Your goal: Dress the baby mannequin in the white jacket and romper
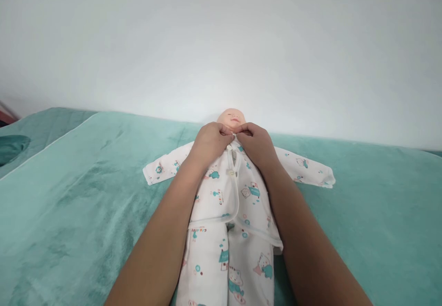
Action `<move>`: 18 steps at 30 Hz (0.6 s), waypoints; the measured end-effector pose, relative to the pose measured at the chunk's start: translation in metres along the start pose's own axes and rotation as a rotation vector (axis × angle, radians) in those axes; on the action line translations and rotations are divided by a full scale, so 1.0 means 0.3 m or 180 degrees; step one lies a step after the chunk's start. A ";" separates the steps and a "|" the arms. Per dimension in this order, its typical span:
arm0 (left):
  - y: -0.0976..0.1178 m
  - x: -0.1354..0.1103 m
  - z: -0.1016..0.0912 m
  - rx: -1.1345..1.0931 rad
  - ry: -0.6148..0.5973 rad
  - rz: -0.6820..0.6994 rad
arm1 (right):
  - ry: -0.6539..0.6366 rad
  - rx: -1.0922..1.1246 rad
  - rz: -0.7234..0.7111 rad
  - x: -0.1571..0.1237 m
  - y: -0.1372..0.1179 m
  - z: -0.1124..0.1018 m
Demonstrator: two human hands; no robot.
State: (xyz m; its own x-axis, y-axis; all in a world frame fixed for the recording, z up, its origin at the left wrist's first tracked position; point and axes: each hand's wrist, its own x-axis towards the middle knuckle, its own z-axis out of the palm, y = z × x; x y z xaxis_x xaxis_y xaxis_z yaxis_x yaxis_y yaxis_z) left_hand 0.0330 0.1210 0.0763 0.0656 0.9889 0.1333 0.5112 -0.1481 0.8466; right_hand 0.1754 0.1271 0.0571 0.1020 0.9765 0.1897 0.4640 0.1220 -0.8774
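A baby doll (pixel 230 116) lies on its back, its head toward the wall. It wears a white printed baby jacket (pixel 214 191) with sleeves spread to both sides, and matching printed trousers (pixel 207 264). At the jacket's collar, just below the doll's chin, my left hand (pixel 213 141) pinches the fabric edge. My right hand (pixel 254 141) pinches the collar from the other side, its fingertips close to the left ones. Lower on the front, a small fastening (pixel 231 173) holds the jacket edges together, with a narrow gap above it. My fingers hide the exact grip at the neck.
A green plush blanket (pixel 86 195) covers the bed under the doll. Behind the doll's head rises a white wall (pixel 221 43). At the far left, a quilted green cover (pixel 44 124) shows past the blanket's pale edge.
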 end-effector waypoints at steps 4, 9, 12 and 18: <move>-0.011 0.001 -0.006 -0.0365 -0.0189 -0.0126 | -0.0163 0.0223 0.0021 -0.008 -0.007 -0.007; -0.028 0.011 -0.012 -0.0509 -0.0300 -0.0102 | -0.0426 0.0319 0.0011 -0.019 -0.014 -0.031; -0.025 0.012 -0.017 -0.0461 -0.0310 -0.0048 | -0.0441 0.0197 0.0064 -0.021 -0.014 -0.043; -0.005 0.000 -0.037 -0.0334 -0.0418 -0.0140 | -0.0525 0.0026 0.0019 -0.019 -0.012 -0.050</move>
State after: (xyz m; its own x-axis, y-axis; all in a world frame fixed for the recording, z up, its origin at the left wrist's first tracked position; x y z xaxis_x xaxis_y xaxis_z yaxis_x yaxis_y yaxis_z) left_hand 0.0228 0.1212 0.0808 0.1601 0.9866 0.0325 0.4242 -0.0985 0.9002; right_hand 0.1863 0.1184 0.0658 -0.0413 0.9931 0.1102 0.4565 0.1169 -0.8820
